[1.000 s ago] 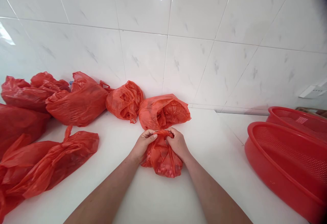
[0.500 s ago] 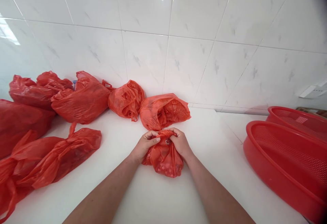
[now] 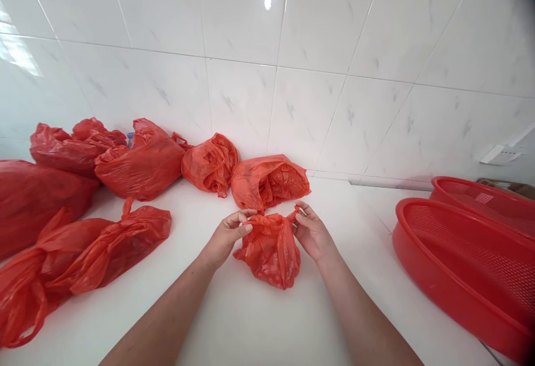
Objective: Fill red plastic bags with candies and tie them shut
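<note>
A small red plastic bag (image 3: 273,254) rests on the white tabletop in front of me, its lower part bulging with contents I cannot make out. My left hand (image 3: 228,235) pinches the bag's upper left edge between thumb and fingers. At the opposite side, my right hand (image 3: 312,231) grips a twisted corner of the bag's top, which looks like a handle. The bag's upper edge is stretched between both hands. Just behind it lies a larger red plastic bag (image 3: 246,182), its crumpled mouth facing me.
Along the tiled wall stand more red bags, including a rounded bag (image 3: 209,165) and a full bag (image 3: 142,168). Knotted bags (image 3: 104,249) lie at the left. Two red perforated plastic baskets (image 3: 438,282) occupy the right side. A white socket (image 3: 499,154) is on the wall.
My hands have moved apart, the right one outward with the bag's corner. The bag's top, bunched before, is now spread wider. The view has shifted slightly.
</note>
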A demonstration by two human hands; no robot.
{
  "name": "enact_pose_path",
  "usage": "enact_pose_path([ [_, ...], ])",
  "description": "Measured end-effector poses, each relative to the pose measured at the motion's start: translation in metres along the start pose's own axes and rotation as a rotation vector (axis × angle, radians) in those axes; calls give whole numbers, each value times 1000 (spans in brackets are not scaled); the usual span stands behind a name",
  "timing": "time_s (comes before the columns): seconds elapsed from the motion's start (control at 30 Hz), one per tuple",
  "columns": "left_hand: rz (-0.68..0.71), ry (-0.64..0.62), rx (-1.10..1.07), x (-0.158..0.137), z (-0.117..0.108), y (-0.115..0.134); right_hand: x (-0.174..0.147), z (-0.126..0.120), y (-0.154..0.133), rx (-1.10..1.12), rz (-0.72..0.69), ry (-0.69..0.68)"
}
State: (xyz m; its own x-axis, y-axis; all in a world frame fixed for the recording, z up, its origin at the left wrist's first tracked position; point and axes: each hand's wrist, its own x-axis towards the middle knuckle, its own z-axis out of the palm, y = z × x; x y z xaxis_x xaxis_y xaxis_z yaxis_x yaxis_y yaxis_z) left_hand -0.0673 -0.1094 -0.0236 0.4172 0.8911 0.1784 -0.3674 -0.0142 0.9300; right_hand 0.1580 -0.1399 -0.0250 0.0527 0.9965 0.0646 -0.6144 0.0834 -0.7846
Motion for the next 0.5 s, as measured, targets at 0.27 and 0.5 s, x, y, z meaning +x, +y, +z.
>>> enact_pose_path([
  [0.27, 115, 61, -158, 2, -20, 11, 10, -39, -7, 32, -69, 265],
  [0.5, 145, 101, -207, 2, -25, 17, 14, -48, 3, 32, -34, 305],
])
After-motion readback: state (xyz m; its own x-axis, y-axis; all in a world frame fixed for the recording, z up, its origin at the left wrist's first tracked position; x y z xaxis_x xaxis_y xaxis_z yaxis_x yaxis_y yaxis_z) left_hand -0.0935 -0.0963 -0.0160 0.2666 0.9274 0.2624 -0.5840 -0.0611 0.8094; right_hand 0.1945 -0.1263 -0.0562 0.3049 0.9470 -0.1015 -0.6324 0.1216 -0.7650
